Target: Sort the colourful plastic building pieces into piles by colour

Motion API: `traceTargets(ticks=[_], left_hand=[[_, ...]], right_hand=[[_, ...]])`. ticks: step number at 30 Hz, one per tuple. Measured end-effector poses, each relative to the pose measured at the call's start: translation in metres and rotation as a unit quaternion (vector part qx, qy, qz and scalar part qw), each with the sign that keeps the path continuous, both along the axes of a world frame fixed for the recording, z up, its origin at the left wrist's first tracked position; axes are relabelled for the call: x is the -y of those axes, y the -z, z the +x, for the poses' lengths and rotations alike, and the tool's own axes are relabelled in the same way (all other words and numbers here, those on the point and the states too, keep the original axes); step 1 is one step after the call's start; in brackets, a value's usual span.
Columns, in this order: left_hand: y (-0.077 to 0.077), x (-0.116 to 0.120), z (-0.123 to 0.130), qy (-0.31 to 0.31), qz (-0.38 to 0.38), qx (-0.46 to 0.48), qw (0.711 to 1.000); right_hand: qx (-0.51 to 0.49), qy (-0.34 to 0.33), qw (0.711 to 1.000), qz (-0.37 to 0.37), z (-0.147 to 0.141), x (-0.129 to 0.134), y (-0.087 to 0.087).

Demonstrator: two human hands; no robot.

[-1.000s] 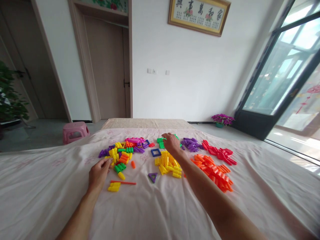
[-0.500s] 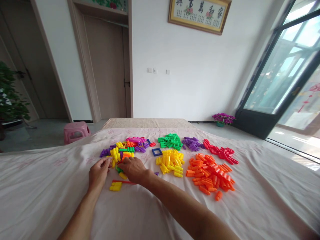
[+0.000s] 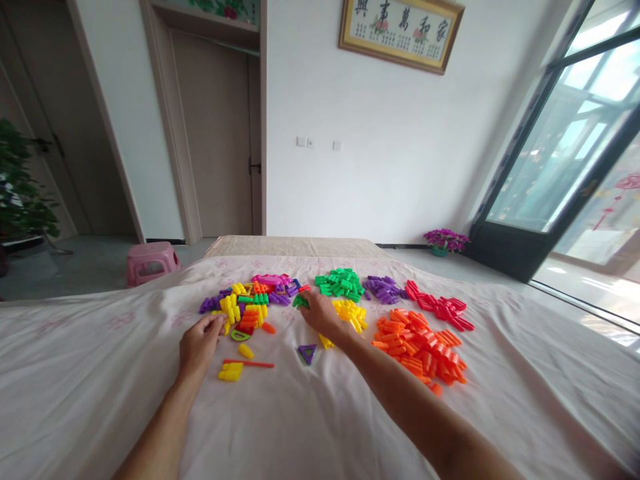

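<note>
My right hand is closed on a green piece, between the mixed pile and the green pile, with the yellow pile partly under the wrist. At the left edge of the mixed-colour pile, my left hand has its fingers together beside yellow pieces; whether it pinches one is too small to tell. A green ring-like piece and a loose yellow piece lie to its right. Nearer to me are a red stick and joined yellow pieces.
A purple triangle lies mid-table. On the right are an orange pile, a purple pile and a red pile. The cloth-covered table is wrinkled. A pink stool stands beyond its left side.
My right hand has moved right and away from the mixed pile, now with a green piece. This uncovers the green ring-like piece, an orange piece and the purple triangle. My left hand has barely moved.
</note>
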State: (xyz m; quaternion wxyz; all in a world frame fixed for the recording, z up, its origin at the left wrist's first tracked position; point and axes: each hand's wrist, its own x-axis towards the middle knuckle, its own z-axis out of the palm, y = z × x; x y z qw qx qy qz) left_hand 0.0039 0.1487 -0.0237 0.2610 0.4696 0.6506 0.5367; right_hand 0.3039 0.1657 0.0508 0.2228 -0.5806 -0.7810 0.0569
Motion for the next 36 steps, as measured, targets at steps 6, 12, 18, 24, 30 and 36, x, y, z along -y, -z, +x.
traceTargets(ticks=[6, 12, 18, 24, 30, 36], left_hand=[[-0.001, 0.0, 0.002, -0.001, -0.001, -0.01, 1.0], [0.004, -0.002, -0.002, 0.006, -0.021, -0.042, 0.999], [0.005, -0.003, -0.007, -0.001, -0.015, -0.062, 0.998], [0.006, -0.004, -0.006, -0.002, -0.002, -0.06, 0.998], [0.007, -0.005, -0.005, -0.002, -0.021, -0.095, 0.995], [0.005, -0.003, -0.004, -0.007, -0.017, -0.107, 0.994]], right_hand=[[0.036, 0.191, 0.98, 0.034, 0.06, -0.034, -0.043], [0.01, 0.006, 0.999, 0.044, 0.005, -0.016, -0.025], [0.092, -0.209, 0.971, 0.077, -0.088, 0.015, 0.02], [0.145, -0.181, 0.969, 0.082, -0.115, 0.017, 0.029], [0.131, -0.122, 0.981, 0.077, -0.111, 0.014, 0.032], [0.113, -0.113, 0.983, 0.094, -0.12, 0.005, 0.036]])
